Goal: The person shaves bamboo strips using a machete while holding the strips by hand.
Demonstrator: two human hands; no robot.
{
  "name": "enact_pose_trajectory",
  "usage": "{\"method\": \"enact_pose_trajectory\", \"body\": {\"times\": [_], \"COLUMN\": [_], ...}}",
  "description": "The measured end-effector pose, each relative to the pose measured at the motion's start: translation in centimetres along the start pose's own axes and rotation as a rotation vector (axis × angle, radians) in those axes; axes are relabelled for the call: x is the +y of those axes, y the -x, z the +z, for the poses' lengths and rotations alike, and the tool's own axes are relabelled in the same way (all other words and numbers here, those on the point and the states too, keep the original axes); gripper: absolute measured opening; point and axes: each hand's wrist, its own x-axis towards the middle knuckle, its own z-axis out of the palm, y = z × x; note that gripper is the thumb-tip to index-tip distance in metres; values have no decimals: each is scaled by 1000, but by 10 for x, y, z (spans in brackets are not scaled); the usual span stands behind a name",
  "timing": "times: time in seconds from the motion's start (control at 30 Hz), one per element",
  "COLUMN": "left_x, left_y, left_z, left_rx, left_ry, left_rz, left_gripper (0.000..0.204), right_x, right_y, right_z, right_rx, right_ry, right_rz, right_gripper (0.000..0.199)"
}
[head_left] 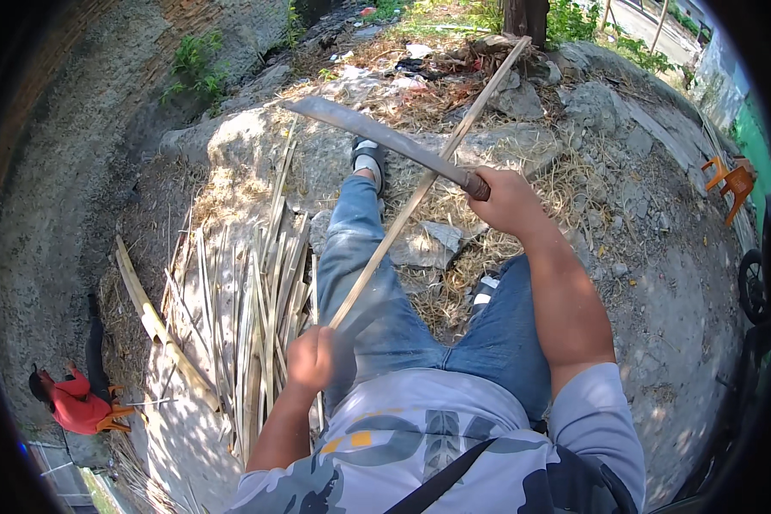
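Observation:
My right hand (507, 200) is closed round the dark handle of a machete (377, 135), whose long grey blade points to the far left. Beneath or against the blade runs a long bamboo strip (403, 214), slanting from near left to far right. Its near end is in my left hand (310, 358), which is closed in a fist and slightly blurred. Whether the blade touches the strip cannot be made out. To the left of my legs lies a pile of split bamboo strips (253, 308).
A thicker bamboo piece (164, 330) lies left of the pile. Farther left a person in red (75, 401) sits on an orange seat. A tree trunk (525, 19) and rubble stand ahead, beyond straw-littered ground. An orange chair (730, 184) and a wheel (752, 284) are at right.

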Motion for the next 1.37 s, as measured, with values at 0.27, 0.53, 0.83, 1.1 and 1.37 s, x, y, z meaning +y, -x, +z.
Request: {"method": "enact_pose_trajectory", "body": {"times": [0.27,0.53,0.83,1.1,1.37], "left_x": [7,-2,2,-16,-5], "left_y": [-13,-7,-12,9,0], "left_z": [8,-3,18,4,9], "left_rx": [-49,32,-59,-33,-96], "left_ry": [151,145,53,66,77], "left_rz": [-110,-131,-104,-153,-122], "left_gripper": [49,50,47,50,50], "right_x": [-19,10,-49,5,-16], "right_y": [7,-1,17,-11,5], "right_z": [12,1,33,-1,20], "right_rx": [-41,96,-138,-11,-171], "right_ry": [240,42,287,32,149], "right_rz": [-453,-54,-477,150,-88], "right_gripper": [17,18,16,19,22]}}
